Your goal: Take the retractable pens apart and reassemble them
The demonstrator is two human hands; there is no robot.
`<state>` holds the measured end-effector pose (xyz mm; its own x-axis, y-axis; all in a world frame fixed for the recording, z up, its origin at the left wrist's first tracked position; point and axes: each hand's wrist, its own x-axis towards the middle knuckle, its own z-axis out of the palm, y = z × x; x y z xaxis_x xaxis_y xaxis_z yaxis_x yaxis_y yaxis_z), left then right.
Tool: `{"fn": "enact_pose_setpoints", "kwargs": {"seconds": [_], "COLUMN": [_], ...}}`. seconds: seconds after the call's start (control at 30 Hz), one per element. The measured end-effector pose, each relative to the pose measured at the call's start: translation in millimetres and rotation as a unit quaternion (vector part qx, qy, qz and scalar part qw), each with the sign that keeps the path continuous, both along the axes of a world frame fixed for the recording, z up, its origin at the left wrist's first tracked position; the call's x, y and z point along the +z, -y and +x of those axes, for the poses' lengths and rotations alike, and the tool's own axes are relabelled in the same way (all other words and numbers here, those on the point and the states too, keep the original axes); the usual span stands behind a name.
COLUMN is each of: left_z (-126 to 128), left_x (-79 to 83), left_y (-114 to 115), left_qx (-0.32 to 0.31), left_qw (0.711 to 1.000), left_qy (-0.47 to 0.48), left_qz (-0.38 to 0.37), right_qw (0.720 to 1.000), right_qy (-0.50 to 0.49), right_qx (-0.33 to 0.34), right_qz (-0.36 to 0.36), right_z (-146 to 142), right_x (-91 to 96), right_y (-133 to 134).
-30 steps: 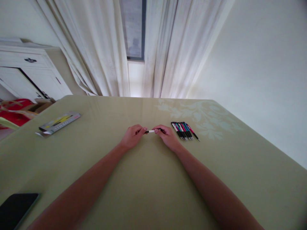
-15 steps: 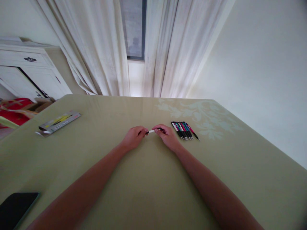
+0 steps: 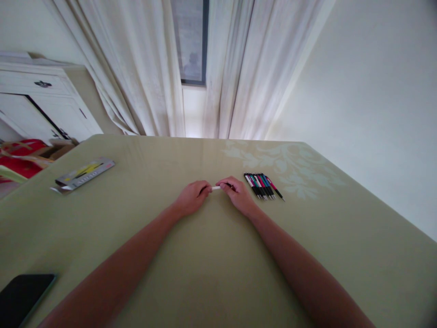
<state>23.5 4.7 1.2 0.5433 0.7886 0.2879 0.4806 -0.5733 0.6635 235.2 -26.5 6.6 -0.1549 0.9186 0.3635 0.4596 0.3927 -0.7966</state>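
Between my two hands, just above the middle of the table, lies a pen [image 3: 216, 187] with a white barrel. My left hand [image 3: 194, 197] is closed, its thumb and fingers pinching the pen's left end. The other end, which looks dark, is gripped by my right hand [image 3: 238, 195], thumb on the near side. My fingers hide both tips. A little to the right of my right hand, several pens [image 3: 260, 187] with coloured barrels and black grips lie side by side in a row. The rightmost, a pink and black pen [image 3: 275, 188], is slanted away from the others.
An opened pen box [image 3: 85, 174] rests at the table's left side. A dark phone-like slab [image 3: 25, 296] is at the near left corner. Beyond the table [image 3: 211, 273] are curtains [image 3: 143, 68], a white cabinet [image 3: 51, 100] and a wall on the right.
My left fingers have shifted slightly on the pen, covering the dark part that showed beside them. My right hand and the row of pens stay where they were.
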Motion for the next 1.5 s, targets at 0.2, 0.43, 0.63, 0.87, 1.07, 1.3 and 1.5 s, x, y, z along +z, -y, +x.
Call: {"fn": "enact_pose_setpoints", "kwargs": {"seconds": [0.2, 0.43, 0.63, 0.87, 1.07, 1.3, 1.5], "left_z": [-0.7, -1.5, -0.3, 1.0, 0.9, -1.7, -2.1], "left_x": [0.7, -2.3, -1.9, 2.9, 4.1, 3.4, 0.3], "left_y": [0.3, 0.1, 0.5, 2.3, 1.7, -0.9, -3.1], "left_qx": [0.016, -0.003, 0.028, 0.081, 0.114, 0.137, 0.131], "left_qw": [1.000, 0.998, 0.999, 0.996, 0.991, 0.983, 0.982], "left_qy": [-0.011, 0.065, 0.040, 0.030, 0.063, 0.116, 0.134], "left_qz": [-0.014, -0.016, 0.010, -0.002, -0.007, -0.025, -0.024], "right_qw": [1.000, 0.999, 0.992, 0.986, 0.984, 0.984, 0.974], "right_qy": [-0.013, -0.014, 0.037, 0.006, -0.023, -0.104, -0.198], "right_qx": [-0.023, -0.037, -0.088, -0.130, -0.152, -0.142, -0.113], "right_qz": [0.014, 0.009, 0.081, 0.107, 0.085, 0.023, 0.000], "right_z": [0.8, -1.3, -0.1, 4.5, 7.2, 2.9, 1.2], "right_x": [-2.3, -8.5, -8.9, -10.8, -15.2, -9.4, -8.6], "right_y": [-0.4, -2.3, -3.4, -5.2, -7.3, -3.9, -4.2]}}
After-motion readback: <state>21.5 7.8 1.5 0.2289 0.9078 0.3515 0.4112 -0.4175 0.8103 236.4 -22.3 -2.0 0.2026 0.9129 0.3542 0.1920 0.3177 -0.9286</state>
